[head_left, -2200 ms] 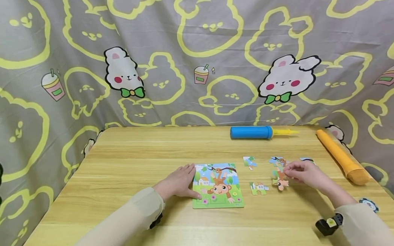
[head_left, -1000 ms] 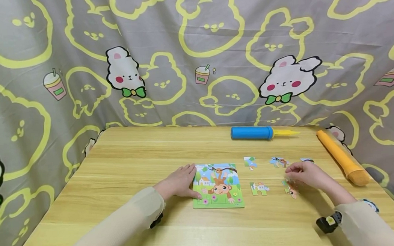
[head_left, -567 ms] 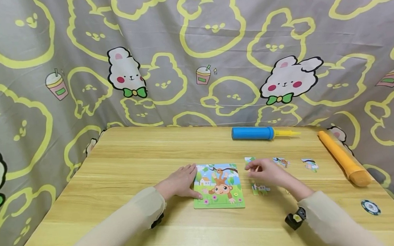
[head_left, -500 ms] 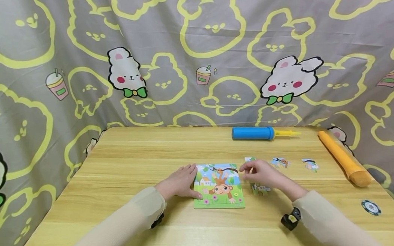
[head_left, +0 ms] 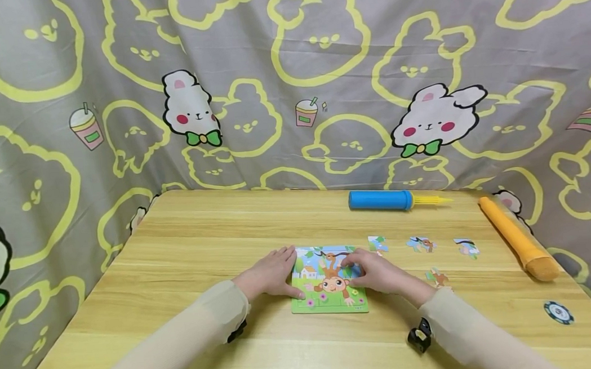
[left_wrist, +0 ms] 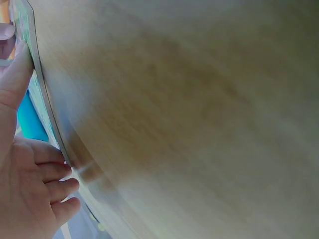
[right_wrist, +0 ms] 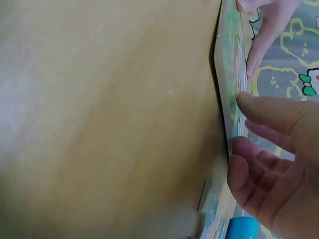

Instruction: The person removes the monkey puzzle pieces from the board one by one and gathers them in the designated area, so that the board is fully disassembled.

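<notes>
Monkey jigsaw board (head_left: 329,287): flat on the wooden table (head_left: 202,230), between the hands.
Left hand (head_left: 273,276): fingers laid loosely along the board's left edge, seemingly steadying it.
Right hand (head_left: 377,272): fingers bent over the board's right side; whether they grip a piece, I cannot tell.
Loose pieces (head_left: 422,245): four visible, right of the board.
Step, judged by pose: working at a piece on the board; next calls for a sure fingertip hold, board kept still.
Right wrist view: board's pale side edge and curled inner fingers, which the head view lacks; only the head view shows all four pieces.
</notes>
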`<state>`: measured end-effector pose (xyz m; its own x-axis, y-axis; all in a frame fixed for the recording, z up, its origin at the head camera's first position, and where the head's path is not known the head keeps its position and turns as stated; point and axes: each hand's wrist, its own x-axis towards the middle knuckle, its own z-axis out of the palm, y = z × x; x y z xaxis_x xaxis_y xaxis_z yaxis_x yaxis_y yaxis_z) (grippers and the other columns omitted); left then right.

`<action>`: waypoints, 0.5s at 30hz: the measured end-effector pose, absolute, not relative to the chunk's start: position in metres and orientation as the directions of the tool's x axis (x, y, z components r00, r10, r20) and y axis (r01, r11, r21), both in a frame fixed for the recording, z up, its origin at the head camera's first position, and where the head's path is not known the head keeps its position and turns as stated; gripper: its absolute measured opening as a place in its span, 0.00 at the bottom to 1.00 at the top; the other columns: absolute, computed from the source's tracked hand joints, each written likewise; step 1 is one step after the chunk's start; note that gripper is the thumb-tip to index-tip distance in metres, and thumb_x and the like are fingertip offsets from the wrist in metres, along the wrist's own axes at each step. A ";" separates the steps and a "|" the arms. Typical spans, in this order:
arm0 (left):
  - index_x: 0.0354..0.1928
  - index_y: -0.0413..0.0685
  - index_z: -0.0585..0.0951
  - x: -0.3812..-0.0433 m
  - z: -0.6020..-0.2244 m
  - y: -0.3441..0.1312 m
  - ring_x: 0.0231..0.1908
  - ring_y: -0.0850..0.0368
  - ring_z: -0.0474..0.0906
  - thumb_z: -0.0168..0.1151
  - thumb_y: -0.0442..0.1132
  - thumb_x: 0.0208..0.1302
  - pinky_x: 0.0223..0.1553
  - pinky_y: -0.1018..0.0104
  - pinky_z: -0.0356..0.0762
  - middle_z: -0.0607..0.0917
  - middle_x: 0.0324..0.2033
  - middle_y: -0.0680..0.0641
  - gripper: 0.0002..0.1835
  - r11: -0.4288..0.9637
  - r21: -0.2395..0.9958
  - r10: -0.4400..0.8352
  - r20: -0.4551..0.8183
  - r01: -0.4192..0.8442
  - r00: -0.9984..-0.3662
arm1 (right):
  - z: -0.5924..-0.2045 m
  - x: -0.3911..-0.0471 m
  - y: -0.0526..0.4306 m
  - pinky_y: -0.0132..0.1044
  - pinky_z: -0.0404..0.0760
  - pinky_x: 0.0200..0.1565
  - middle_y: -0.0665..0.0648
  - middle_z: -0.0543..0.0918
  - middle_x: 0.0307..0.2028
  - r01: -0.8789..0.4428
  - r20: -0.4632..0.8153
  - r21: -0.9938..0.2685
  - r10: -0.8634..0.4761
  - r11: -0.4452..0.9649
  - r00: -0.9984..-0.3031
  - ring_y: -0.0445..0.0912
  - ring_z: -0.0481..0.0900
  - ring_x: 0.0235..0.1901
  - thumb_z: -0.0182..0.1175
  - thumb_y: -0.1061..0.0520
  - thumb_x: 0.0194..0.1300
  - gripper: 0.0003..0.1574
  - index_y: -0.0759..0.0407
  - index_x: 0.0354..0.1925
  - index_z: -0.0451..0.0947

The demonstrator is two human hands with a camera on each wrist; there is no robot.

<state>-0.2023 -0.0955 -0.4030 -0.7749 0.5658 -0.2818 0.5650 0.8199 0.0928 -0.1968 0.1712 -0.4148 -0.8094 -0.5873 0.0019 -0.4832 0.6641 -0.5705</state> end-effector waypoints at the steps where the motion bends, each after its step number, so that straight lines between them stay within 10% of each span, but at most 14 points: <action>1: 0.68 0.34 0.54 -0.202 -0.403 -0.096 0.67 0.44 0.46 0.55 0.70 0.51 0.66 0.55 0.46 0.52 0.68 0.38 0.55 0.820 0.093 0.565 -0.282 0.564 -0.775 | -0.415 -0.196 0.171 0.34 0.68 0.27 0.54 0.73 0.39 -0.492 0.007 -0.561 -0.590 0.666 -0.807 0.43 0.66 0.25 0.66 0.61 0.56 0.19 0.61 0.47 0.76; 15: 0.68 0.34 0.53 -0.201 -0.401 -0.096 0.67 0.45 0.46 0.56 0.69 0.51 0.66 0.55 0.45 0.51 0.69 0.38 0.55 0.826 0.100 0.557 -0.288 0.554 -0.779 | -0.415 -0.197 0.167 0.37 0.70 0.33 0.58 0.70 0.42 -0.517 -0.001 -0.533 -0.612 0.670 -0.791 0.46 0.68 0.32 0.64 0.64 0.56 0.22 0.62 0.50 0.73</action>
